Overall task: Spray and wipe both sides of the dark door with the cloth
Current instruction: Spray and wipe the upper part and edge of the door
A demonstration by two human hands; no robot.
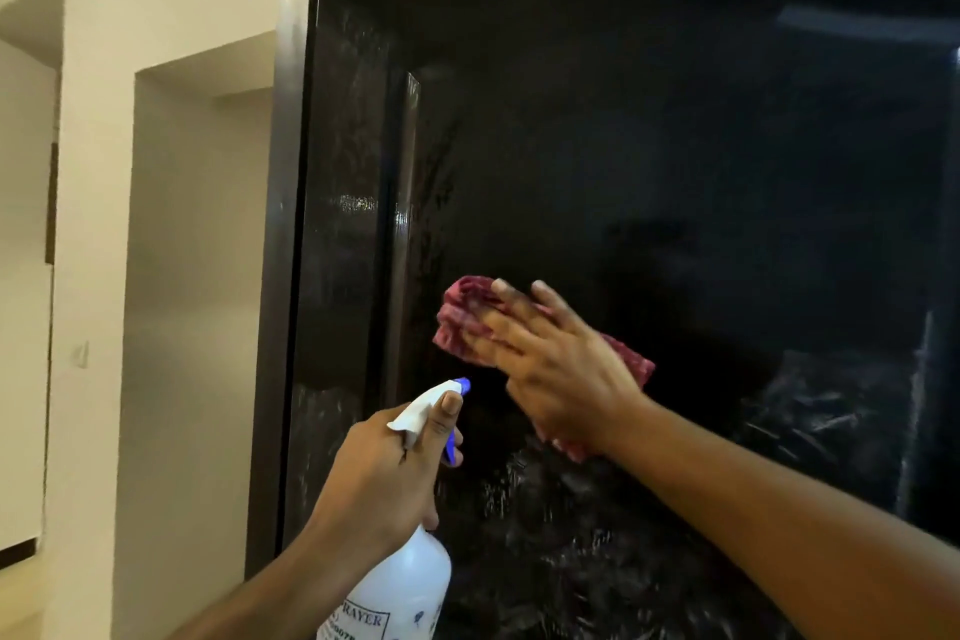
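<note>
Right hand point(550, 364), fingers flat, presses red cloth point(465, 309) on glossy dark door point(675, 146)
Left hand point(384, 478) grips spray bottle point(410, 582) at 6 o'clock, label showing "RAYER"; cream wall point(93, 224) at 9 o'clock

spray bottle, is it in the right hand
No, the left hand grips the spray bottle, while the right hand presses the cloth flat on the dark door.

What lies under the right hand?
A crumpled red cloth, pressed by the right hand against the glossy dark door; its ends show past fingertips and wrist. Its middle and the door behind are covered.
</note>
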